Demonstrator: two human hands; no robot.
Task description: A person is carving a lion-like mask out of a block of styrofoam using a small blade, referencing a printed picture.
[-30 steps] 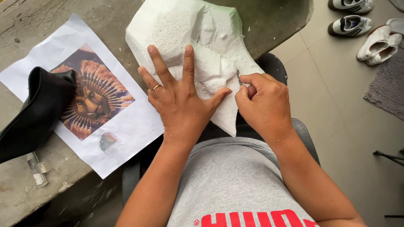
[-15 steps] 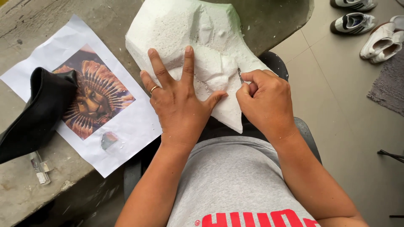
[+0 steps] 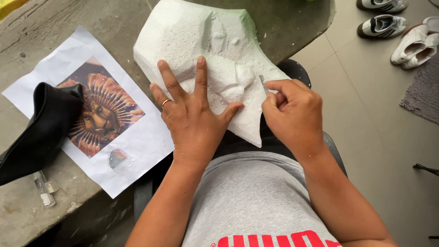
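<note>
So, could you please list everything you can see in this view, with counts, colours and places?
foam block: one, white, part-carved, on the table edge and over the lap
small blade: one, grey metal, against the foam's right side
printed picture sheet: one, white with a brown and orange image, on the table at left
black pouch: one, lying over the sheet's left edge
small clear piece: one, near the table's lower left corner
table: one, grey, rough
shoes: about four, mostly white, on the floor at upper right
left hand: spread flat on the foam, ring on one finger
right hand: pinching the blade
</note>
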